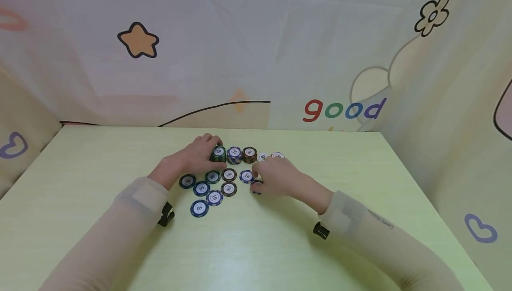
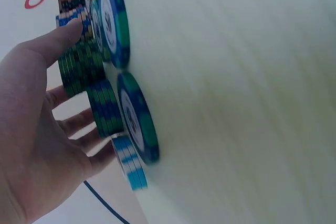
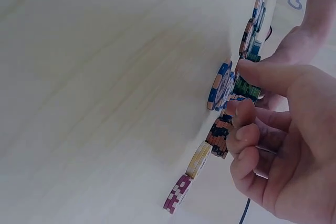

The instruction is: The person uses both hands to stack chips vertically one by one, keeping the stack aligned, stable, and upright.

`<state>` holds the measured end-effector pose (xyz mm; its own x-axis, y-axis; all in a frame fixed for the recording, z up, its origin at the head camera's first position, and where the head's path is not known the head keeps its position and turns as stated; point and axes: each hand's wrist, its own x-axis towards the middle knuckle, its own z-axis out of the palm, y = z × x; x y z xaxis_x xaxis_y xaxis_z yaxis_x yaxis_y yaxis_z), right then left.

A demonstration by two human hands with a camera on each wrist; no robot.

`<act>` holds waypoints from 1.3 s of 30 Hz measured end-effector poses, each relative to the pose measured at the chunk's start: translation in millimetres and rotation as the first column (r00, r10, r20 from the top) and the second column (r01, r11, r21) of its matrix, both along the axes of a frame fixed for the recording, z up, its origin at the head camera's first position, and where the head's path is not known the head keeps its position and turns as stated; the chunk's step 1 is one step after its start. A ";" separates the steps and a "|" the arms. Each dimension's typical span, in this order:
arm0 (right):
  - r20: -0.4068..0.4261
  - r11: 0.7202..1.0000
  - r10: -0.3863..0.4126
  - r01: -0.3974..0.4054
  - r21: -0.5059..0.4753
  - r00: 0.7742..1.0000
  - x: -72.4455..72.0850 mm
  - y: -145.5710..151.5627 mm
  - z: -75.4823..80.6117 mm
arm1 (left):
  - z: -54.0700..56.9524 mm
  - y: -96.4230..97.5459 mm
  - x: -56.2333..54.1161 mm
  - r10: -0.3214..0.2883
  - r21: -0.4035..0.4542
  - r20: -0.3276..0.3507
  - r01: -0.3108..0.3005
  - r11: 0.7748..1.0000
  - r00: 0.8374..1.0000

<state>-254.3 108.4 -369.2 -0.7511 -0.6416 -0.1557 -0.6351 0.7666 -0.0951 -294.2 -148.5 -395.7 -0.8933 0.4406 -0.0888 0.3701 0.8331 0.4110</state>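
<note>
My left hand (image 1: 196, 154) curls round a stack of green poker chips (image 1: 218, 152), thumb at its front and fingers behind. The left wrist view shows the fingers also passing behind a darker blue stack (image 2: 106, 107) and a light blue stack (image 2: 131, 163). My right hand (image 1: 278, 175) hovers over the right side of the loose chips, thumb and forefinger apart with nothing visible between them. Its thumb partly covers a dark blue chip (image 1: 258, 193), and a purple-blue chip (image 1: 246, 176) lies just left of the fingers. Whether the thumb touches the covered chip is unclear.
Beside the green stack stand a purple-blue stack (image 1: 234, 155) and a brown-black stack (image 1: 250, 154). Farther right are a pale yellow stack (image 3: 199, 160) and a maroon-and-white stack (image 3: 177, 193). Several loose chips (image 1: 214, 197) lie flat in front. A printed cloth (image 1: 240, 51) hangs behind the table.
</note>
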 end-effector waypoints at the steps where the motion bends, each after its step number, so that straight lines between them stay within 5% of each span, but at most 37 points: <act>1: 0.007 1.000 -0.004 0.004 0.002 1.000 0.7 1.4 0.1 | 0.4 2.2 0.3 0.004 -0.003 -0.003 -0.004 1.000 1.000; 11: 0.040 0.999 -0.010 0.008 0.042 0.999 2.6 9.1 -3.4 | 1.0 18.5 -0.9 0.019 -0.051 -0.020 -0.020 0.998 1.000; 39: 0.020 0.999 0.014 -0.013 -0.030 1.000 7.3 13.0 -9.6 | -2.3 18.1 -4.8 -0.028 -0.116 -0.042 0.023 0.993 0.999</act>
